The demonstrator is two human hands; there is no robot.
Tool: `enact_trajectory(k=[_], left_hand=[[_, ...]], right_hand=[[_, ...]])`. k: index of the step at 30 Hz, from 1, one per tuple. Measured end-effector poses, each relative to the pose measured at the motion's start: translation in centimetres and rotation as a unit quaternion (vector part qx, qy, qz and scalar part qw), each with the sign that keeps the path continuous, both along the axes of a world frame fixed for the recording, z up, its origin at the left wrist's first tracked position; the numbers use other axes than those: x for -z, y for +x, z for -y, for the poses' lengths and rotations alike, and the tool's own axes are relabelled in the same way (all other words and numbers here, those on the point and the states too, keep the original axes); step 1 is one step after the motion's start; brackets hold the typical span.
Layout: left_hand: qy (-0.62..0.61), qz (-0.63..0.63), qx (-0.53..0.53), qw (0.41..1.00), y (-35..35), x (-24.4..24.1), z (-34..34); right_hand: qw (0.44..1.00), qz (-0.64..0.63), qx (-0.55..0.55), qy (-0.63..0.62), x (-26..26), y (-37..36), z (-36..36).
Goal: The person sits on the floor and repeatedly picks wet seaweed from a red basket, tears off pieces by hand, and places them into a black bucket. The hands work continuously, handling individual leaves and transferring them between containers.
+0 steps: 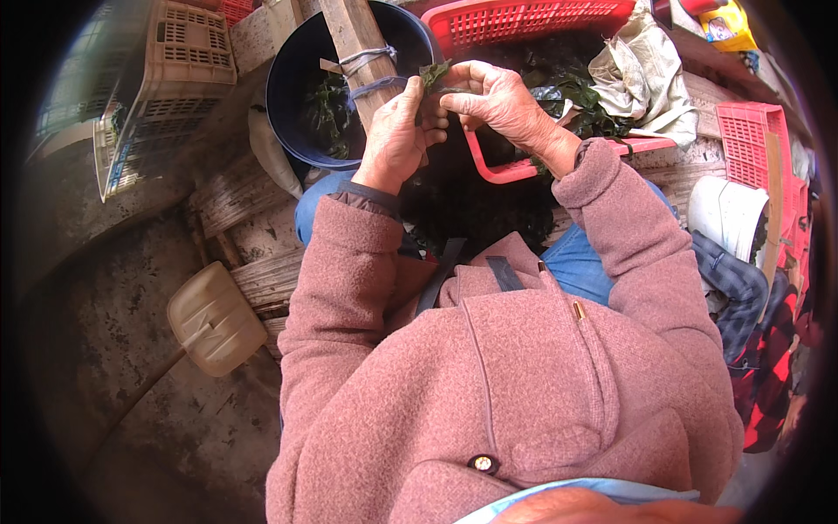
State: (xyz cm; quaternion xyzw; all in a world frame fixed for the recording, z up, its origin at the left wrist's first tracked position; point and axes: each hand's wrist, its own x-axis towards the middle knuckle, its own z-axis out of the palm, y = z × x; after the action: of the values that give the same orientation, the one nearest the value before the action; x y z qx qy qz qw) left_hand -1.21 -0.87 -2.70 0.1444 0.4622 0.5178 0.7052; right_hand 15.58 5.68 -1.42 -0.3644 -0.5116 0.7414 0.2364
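Note:
A small piece of green seaweed (433,76) sticks up between my two hands. My left hand (400,134) grips its lower part between thumb and curled fingers. Across from it, my right hand (501,101) pinches a thin cord (450,90) close to the seaweed; its fingertips partly hide the cord. Just behind my left hand a wooden plank (360,49) slants over a dark blue tub (273,114), with blue cord (376,85) tied around it. More seaweed (330,118) hangs inside the tub. A dark seaweed heap (481,203) lies between my knees.
A red plastic basket (510,171) with seaweed and a whitish woven sack (638,78) lies ahead. Beige crates (190,46) are stacked at left, above a plastic container with a handle (216,321). At right stand a white bucket (723,213) and red crates (749,141).

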Motion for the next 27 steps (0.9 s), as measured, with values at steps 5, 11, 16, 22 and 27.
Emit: enact_trajectory(k=[5,11,16,22,27], left_hand=[[-0.025,-0.054,0.021,0.998,-0.1,-0.3,0.2],[0.044,-0.103,0.008,0.994,0.3,-1.1,0.4],[0.052,-0.078,-0.012,0.996,0.4,-1.5,0.5],[0.070,-0.165,0.035,0.983,0.8,-0.9,0.5],[0.064,-0.262,0.091,0.959,0.9,-0.8,0.5]], right_hand=[[0.992,0.039,0.028,0.117,-0.3,-0.1,-0.1],[0.987,0.041,0.033,0.150,-0.3,0.3,-0.5],[0.952,0.070,0.093,0.284,-0.5,0.2,-0.6],[0.898,0.111,0.045,0.423,-0.3,0.3,-1.0],[0.931,0.053,0.039,0.359,0.5,0.1,-1.0]])
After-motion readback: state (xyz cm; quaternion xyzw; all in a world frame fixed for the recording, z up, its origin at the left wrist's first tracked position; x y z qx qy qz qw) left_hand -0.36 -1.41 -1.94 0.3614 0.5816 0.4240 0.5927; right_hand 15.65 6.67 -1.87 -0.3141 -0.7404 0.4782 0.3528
